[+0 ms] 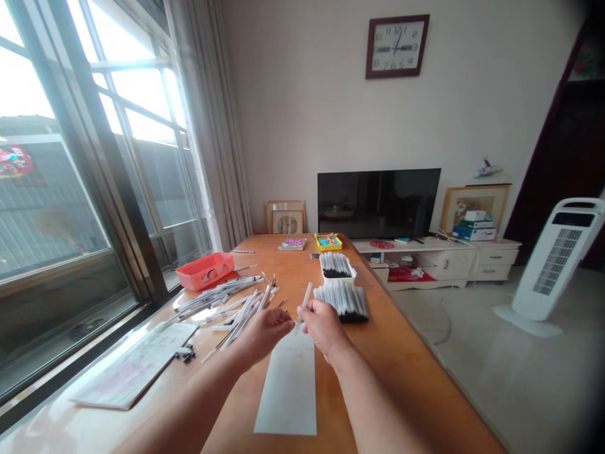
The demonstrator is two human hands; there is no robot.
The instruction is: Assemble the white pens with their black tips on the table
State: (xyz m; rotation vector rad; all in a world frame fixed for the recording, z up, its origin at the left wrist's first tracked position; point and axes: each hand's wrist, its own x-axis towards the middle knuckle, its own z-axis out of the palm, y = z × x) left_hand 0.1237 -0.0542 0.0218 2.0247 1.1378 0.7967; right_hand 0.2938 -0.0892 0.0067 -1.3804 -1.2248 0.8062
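The right hand (322, 323) grips a pale pen tube (307, 294) above the table (411, 372), long axis slanting toward its far edge; the left hand (267, 326) closes beside the tube's near end, perhaps holding nothing.

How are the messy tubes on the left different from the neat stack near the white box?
The messy tubes point different ways; the neat stack lines up. The messy tubes spread widely; the neat stack is packed tight. Both show pale tubes on the table.
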